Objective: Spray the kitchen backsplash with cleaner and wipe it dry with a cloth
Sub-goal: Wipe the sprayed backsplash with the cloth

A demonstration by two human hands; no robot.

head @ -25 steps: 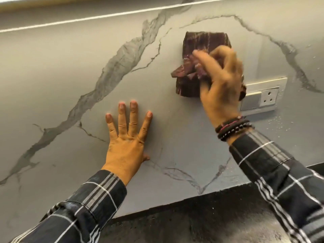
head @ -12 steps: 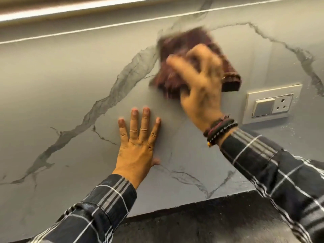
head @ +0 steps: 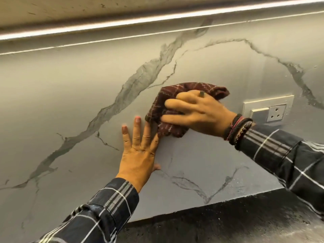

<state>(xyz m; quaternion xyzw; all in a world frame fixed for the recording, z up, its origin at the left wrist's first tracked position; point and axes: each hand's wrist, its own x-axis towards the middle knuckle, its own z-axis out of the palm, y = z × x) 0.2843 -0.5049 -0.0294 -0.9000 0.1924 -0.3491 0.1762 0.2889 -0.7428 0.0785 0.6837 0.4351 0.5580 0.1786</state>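
The left hand lies flat on the grey marbled backsplash, fingers straight and spread and holding nothing. It looks like a brace that steadies the person while they lean over the dark counter. The right hand presses a bunched maroon cloth against the wall, its fingers splayed and nearly straight across the fabric. That spreads the pressure so the wad stays flat and rubs a wide patch. The cloth sits on the middle of the wall, just above the left hand, and its lower edge reaches those fingertips. It is left of the wall socket, which it does not touch. Fine droplets show on the wall below the socket and near the counter edge, so the wiping is probably unfinished on that side. No spray bottle is in view. By count there are two hands, one cloth, one socket plate with one switch and one outlet, one light strip overhead, one ring on the right hand and several bracelets stacked on that wrist.
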